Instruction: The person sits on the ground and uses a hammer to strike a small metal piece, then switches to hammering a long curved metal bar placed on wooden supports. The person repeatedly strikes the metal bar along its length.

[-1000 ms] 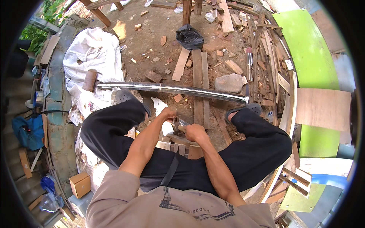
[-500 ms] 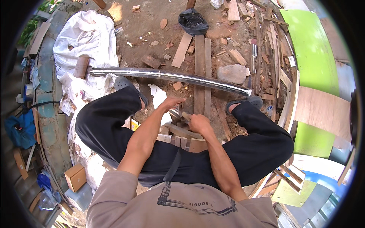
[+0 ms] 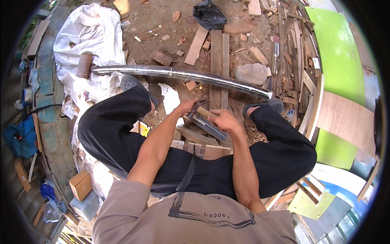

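Note:
My right hand (image 3: 226, 120) is closed round the wooden handle of a tool that looks like a plastering trowel (image 3: 210, 127). Its long grey rectangular plate tilts down toward the right, over scraps of wood. At the tool's upper left end is my left hand (image 3: 188, 106), fingers drawn together; what they hold, if anything, is too small to make out. Beyond both hands a long dark bar with a whitish strip (image 3: 174, 73) lies across the ground. Its left end is by a brown cylinder (image 3: 84, 66), its right end near my right foot.
Wooden planks (image 3: 216, 67) run away under the bar. A grey stone (image 3: 252, 74) sits beyond its right part. Farther off are a black plastic bag (image 3: 209, 15) and a white sack (image 3: 91, 30). Piled wood strips and a green panel (image 3: 337, 53) line the right side.
The trowel has turned so its grey plate now shows below my right hand. My right hand has moved up and right, my left slightly up and right. The view has shifted a little.

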Demonstrator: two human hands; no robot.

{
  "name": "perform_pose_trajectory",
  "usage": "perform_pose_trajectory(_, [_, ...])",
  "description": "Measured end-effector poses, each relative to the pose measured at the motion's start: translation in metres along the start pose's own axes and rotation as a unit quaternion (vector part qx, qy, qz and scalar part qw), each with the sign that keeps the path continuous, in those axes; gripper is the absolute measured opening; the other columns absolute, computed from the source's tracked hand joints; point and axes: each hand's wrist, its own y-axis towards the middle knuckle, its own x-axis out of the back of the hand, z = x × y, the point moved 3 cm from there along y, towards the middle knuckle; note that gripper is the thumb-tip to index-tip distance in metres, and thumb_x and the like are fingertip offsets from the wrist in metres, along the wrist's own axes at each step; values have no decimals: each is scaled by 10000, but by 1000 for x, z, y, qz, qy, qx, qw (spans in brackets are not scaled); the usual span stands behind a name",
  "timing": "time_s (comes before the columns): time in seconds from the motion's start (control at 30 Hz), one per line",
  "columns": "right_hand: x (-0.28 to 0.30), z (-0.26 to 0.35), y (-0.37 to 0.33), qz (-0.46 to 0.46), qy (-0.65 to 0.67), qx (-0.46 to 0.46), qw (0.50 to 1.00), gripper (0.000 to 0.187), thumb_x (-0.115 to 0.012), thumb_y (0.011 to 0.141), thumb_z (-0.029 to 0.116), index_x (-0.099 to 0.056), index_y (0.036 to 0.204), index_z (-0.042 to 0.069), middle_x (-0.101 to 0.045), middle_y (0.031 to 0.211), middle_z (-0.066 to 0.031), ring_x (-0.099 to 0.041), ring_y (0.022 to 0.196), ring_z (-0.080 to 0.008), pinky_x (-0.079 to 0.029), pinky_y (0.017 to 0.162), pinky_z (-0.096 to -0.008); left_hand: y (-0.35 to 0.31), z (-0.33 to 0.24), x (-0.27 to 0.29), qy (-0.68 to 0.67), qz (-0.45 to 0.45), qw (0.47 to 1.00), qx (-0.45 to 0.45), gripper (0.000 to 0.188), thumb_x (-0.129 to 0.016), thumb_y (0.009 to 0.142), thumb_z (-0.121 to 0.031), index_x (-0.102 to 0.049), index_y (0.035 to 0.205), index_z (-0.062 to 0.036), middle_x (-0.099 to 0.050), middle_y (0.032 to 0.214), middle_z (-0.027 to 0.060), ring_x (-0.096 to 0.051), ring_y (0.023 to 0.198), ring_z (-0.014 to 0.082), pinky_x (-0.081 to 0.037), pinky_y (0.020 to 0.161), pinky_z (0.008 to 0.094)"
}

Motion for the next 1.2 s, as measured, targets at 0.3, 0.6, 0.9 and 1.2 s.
perform_pose_trajectory(0.3, [7,-35,17,140,179,-106,968,465,-696,872,351,-642,1255,93,-568,688,1,-470,486,-75,-326,416,-232,12,-9,12,177,-19,984,-21,398,-543,868,-340,-724,957,3,-705,884,114,-656,747,219,-508,675,382])
perform_pose_trajectory(0.6, [-39,-43,45,-99,-307,-33,946,472,-729,738,467,-725,1024,92,-702,988,-206,-667,953,-385,-522,826,-459,1,-38,36,403,0,912,77,242,-591,826,-262,-703,757,-58,-675,748,90,-638,640,221,-532,575,360])
perform_pose_trajectory(0.9, [-27,-67,38,-214,-117,3,970,329,-596,774,302,-715,914,29,-662,886,-286,-643,899,-453,-496,812,-481,22,-33,48,-153,-119,981,15,276,-651,909,-296,-670,952,-24,-690,859,102,-680,712,180,-555,569,294])
perform_pose_trajectory(1.2, [-20,-69,51,-217,-100,-71,968,393,-620,770,312,-710,988,-3,-671,887,-290,-655,904,-445,-500,809,-475,68,-33,42,-299,-169,939,-25,623,-630,921,-466,-498,1293,16,-586,1277,181,-631,1096,264,-560,839,353])
